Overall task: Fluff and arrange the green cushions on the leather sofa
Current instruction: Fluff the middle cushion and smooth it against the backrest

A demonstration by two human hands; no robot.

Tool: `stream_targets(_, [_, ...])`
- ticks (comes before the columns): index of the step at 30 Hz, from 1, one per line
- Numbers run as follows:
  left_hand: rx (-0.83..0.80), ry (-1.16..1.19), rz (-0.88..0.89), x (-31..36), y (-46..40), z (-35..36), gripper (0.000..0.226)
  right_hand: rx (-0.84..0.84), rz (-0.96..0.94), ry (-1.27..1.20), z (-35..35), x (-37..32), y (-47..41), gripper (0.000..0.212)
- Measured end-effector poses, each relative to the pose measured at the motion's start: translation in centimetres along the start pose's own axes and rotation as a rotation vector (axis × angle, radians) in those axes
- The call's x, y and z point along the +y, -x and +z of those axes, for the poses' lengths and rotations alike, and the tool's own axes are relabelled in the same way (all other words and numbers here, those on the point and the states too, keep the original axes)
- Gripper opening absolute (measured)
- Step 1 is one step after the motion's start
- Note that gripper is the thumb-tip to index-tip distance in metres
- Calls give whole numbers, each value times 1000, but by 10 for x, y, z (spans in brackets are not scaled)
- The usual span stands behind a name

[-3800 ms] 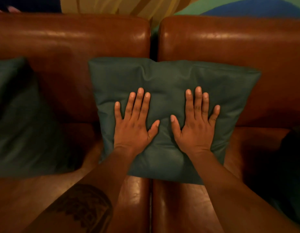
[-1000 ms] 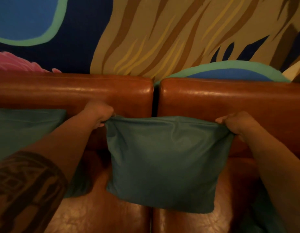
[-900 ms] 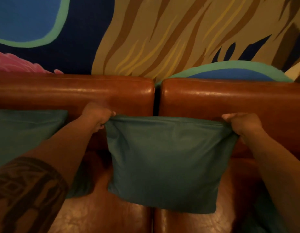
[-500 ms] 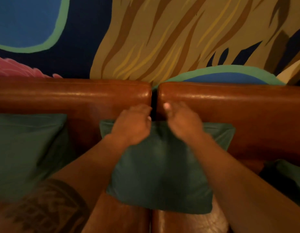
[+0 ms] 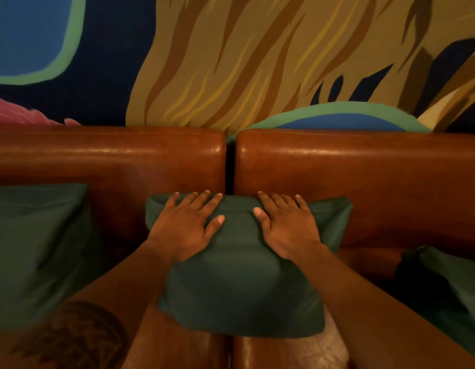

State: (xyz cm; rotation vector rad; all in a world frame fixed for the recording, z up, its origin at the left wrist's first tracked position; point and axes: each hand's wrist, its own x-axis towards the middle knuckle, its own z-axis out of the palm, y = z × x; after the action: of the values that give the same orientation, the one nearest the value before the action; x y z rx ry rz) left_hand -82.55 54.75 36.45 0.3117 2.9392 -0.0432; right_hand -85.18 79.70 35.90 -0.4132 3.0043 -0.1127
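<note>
while both hands [image 5: 237,226] press flat, cushion [image 5: 241,288] – unmarked – leans on sofa [image 5: 364,177].

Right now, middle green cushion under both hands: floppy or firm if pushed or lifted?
Probably soft: the middle cushion dents and creases under the left hand and right hand. Likely light for its size. It may slide on the glossy leather sofa.
</note>
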Motion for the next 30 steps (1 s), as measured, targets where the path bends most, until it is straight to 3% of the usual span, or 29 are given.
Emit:
stream_targets(5, [-26,-49,-101,-30,11,-7,73,46,99,49,-6,41,8,76])
stream_targets(8, [-4,-11,-81,-38,10,-12,60,76,80,-14,-7,61,8,60])
stream_targets(12, [250,117,-26,-48,10,-15,32,170,22,-296,-13,70,5,20])
stream_targets(16, [417,279,24,-57,6,-19,18,287,45,-405,-26,64,-2,5])
stream_targets(20, [556,163,64,-64,-2,-37,19,353,32,-414,-42,61,-10,7])
stream_targets(22, [498,62,5,-56,5,-38,23,274,99,-308,-43,58,-5,9])
stream_targets(24, [493,21,-60,-32,13,-35,30,290,153,-203,-43,40,7,24])
stream_targets(27, [448,149,73,21,14,-28,49,302,-27,-201,-41,-21,9,46])
stream_targets(30, [264,231,72,50,16,-13,64,112,-69,-190,-24,-56,3,57])
